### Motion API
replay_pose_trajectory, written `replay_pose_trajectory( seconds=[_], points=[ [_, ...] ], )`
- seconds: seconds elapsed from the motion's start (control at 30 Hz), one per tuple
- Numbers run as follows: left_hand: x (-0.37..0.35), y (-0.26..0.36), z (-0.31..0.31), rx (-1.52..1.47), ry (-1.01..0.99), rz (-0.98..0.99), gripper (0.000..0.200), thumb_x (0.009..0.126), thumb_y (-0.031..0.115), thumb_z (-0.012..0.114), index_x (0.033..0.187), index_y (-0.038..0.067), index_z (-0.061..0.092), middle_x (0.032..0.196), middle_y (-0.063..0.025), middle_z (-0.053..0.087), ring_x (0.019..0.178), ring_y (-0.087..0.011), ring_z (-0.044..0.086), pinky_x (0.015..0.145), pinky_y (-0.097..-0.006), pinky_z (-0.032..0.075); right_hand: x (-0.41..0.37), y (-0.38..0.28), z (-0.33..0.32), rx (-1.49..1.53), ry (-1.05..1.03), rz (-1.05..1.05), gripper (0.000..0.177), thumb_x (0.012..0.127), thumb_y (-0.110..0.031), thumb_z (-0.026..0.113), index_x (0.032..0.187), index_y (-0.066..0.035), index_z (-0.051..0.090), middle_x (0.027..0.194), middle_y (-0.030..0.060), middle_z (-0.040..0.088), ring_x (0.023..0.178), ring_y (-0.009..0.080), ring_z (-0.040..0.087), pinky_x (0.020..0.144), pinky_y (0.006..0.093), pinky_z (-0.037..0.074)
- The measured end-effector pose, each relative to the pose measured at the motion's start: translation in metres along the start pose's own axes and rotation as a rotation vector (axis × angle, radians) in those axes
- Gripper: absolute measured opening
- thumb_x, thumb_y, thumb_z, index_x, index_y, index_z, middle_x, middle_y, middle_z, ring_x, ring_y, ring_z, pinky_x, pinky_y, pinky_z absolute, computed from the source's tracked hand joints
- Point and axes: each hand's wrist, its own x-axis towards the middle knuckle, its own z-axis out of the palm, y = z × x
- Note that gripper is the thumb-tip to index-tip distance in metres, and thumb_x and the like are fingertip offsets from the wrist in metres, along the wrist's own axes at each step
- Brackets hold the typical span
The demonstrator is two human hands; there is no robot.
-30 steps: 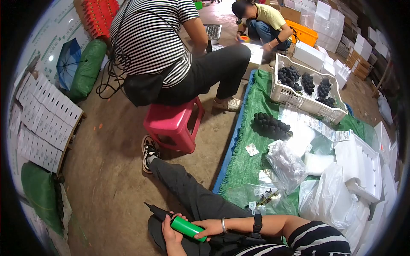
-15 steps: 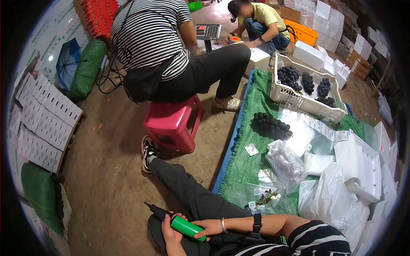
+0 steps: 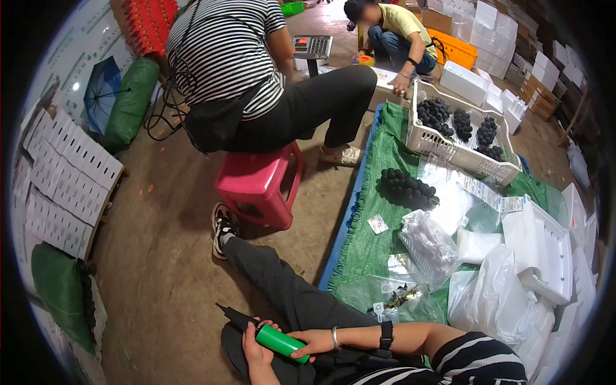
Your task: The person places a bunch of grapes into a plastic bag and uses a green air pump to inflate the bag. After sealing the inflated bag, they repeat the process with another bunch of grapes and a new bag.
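Observation:
In the head view, a green hand pump (image 3: pixel 276 340) with a black tapered nozzle lies across my lap, its nozzle pointing up and left. My left hand (image 3: pixel 256 350) is wrapped around its black end, near the nozzle. My right hand (image 3: pixel 312 344) grips the green barrel at the other end, with a bangle and a black band on that arm. Beside my leg, a bunch of dark grapes (image 3: pixel 409 188) rests on a green woven sheet (image 3: pixel 359 256). A clear bag (image 3: pixel 369 296) with stem scraps lies nearer to me.
A white crate (image 3: pixel 459 151) of grape bunches stands at the sheet's far end. White plastic bags (image 3: pixel 494 289) and foam trays (image 3: pixel 552 250) are piled to the right. One person sits on a red stool (image 3: pixel 260 183) ahead; another crouches beyond, near a scale (image 3: pixel 312 47).
The crouching person in yellow has stretched one arm toward the crate, over a white foam box. My hands and the pump have stayed in place.

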Motion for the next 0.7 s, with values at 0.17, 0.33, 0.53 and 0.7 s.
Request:
replay_pose_trajectory(
  seconds=[0.17, 0.33, 0.53, 0.7],
  points=[
    [0.0001, -0.0003, -0.0003, -0.001, -0.004, 0.003, 0.029, 0.087, 0.037, 0.047, 0.098, 0.010, 0.047, 0.084, -0.0118, 0.055, 0.079, -0.0272, 0.054, 0.071, -0.0412, 0.046, -0.0018, -0.0020, 0.0007, -0.010, 0.008, -0.013, 0.069, 0.080, -0.034, 0.060, 0.132, -0.004, 0.025, 0.102, 0.0102, 0.052, 0.086, 0.0151, 0.054, 0.057, 0.0255, 0.052],
    [-0.0005, 0.0002, 0.0005, 0.000, -0.004, -0.002, 0.029, 0.087, 0.037, 0.047, 0.098, 0.010, 0.047, 0.084, -0.0114, 0.055, 0.079, -0.0268, 0.054, 0.072, -0.0409, 0.046, -0.0007, 0.0004, 0.0003, 0.002, 0.011, -0.010, 0.069, 0.081, -0.034, 0.060, 0.132, -0.004, 0.025, 0.100, 0.0093, 0.051, 0.083, 0.0141, 0.055, 0.059, 0.0250, 0.052],
    [-0.0007, 0.0003, 0.0002, -0.001, -0.012, -0.003, 0.030, 0.087, 0.038, 0.048, 0.098, 0.010, 0.047, 0.085, -0.0117, 0.055, 0.080, -0.0269, 0.053, 0.072, -0.0415, 0.046, -0.0013, -0.0012, 0.0003, 0.004, 0.003, -0.007, 0.069, 0.081, -0.035, 0.060, 0.132, -0.004, 0.025, 0.099, 0.0082, 0.051, 0.082, 0.0130, 0.054, 0.060, 0.0241, 0.051],
    [0.0005, -0.0006, -0.0020, 0.003, -0.007, -0.002, 0.030, 0.087, 0.038, 0.047, 0.098, 0.010, 0.047, 0.085, -0.0117, 0.055, 0.080, -0.0268, 0.054, 0.072, -0.0418, 0.046, -0.0019, -0.0021, 0.0006, 0.010, 0.005, -0.004, 0.070, 0.081, -0.036, 0.060, 0.132, -0.004, 0.025, 0.100, 0.0085, 0.051, 0.083, 0.0130, 0.054, 0.060, 0.0240, 0.051]
  ],
)
